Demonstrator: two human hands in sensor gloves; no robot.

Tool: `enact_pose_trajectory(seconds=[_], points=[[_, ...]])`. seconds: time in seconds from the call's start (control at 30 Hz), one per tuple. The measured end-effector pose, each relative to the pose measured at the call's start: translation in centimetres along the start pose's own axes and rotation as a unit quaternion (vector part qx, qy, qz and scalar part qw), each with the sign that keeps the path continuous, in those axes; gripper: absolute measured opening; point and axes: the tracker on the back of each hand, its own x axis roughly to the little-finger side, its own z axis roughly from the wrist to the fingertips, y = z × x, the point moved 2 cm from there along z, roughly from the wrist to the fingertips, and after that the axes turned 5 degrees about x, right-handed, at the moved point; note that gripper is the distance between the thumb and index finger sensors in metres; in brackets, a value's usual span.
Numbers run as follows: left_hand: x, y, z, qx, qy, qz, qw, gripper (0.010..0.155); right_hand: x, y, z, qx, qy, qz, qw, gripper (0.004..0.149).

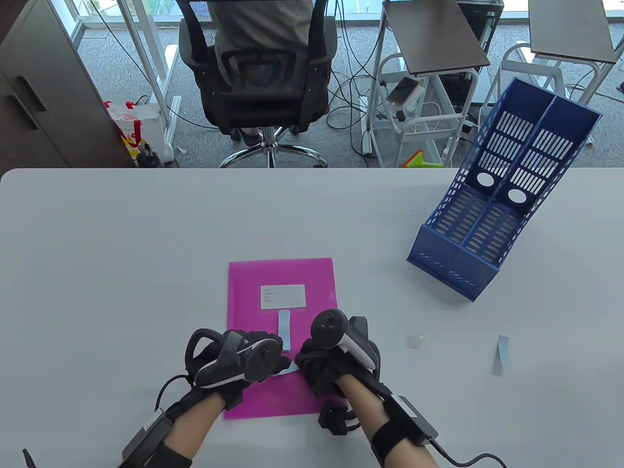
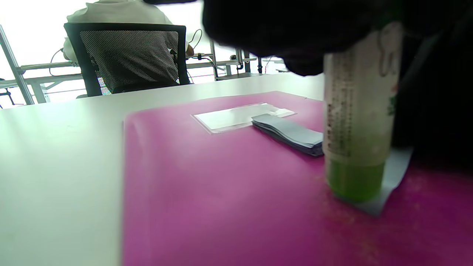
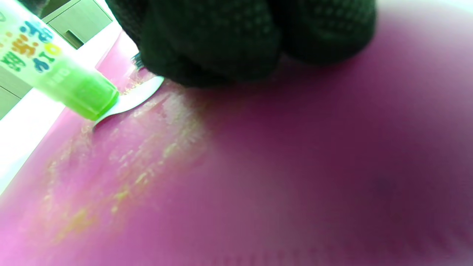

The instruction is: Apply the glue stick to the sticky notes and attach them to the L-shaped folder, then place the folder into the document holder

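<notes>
The fingers [image 3: 221,40] of the right hand [image 1: 324,363] press a pale blue sticky note [image 3: 129,98] onto the flat magenta plastic folder [image 1: 253,312]. The left hand [image 1: 243,360] grips a white glue stick with green end [image 2: 356,111], its tip on this note. A pad of blue notes [image 2: 292,133] lies further up the folder, below its white label [image 1: 282,296].

Magenta folder [image 1: 253,312] (white label [image 1: 282,296]); green-tipped glue stick [image 2: 356,111]; blue document holder [image 1: 492,214].
</notes>
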Motion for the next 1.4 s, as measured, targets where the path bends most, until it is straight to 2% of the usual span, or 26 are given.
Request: enact_pose_trajectory(seconds=[0.3,0.4,0.57,0.7,0.87,0.97,1.13,1.3,1.4], points=[[-0.1,-0.4,0.1,0.009,-0.004,-0.007,1.0,0.052,0.4,-0.5,-0.1,-0.028,-0.017,0.03,0.999,0.034],[-0.2,-0.6,0.1,0.031,-0.008,-0.001,0.999,0.053,0.5,-1.1,-0.3,-0.023,-0.023,0.01,0.999,0.04],[-0.8,-0.8,0.6,0.065,-0.018,-0.003,0.998,0.051,0.7,-0.7,-0.1,-0.04,-0.037,0.003,0.998,0.038],[-1.2,-0.9,0.9,0.059,-0.024,-0.001,0.998,0.048,0.6,-0.4,-0.1,-0.06,-0.059,-0.016,0.996,0.037],[-1.6,-1.1,1.3,0.036,-0.031,-0.045,0.998,0.047,1.0,-0.4,0.0,-0.063,-0.063,0.001,0.996,0.037],[-2.4,-0.9,1.7,0.024,-0.036,-0.025,0.999,0.047,1.1,-0.4,0.2,-0.065,-0.06,0.006,0.996,0.036],[-2.4,-0.9,2.0,0.044,-0.03,-0.028,0.998,0.048,1.2,-0.4,0.2,-0.055,-0.062,-0.003,0.997,0.035],[-1.4,-0.9,0.3,0.051,-0.047,0.033,0.997,0.046,1.1,-0.3,0.1,-0.043,-0.066,-0.015,0.997,0.034],[-0.9,-1.2,-0.2,0.04,-0.054,-0.001,0.998,0.046,1.1,-0.3,0.1,-0.042,-0.068,-0.013,0.997,0.034]])
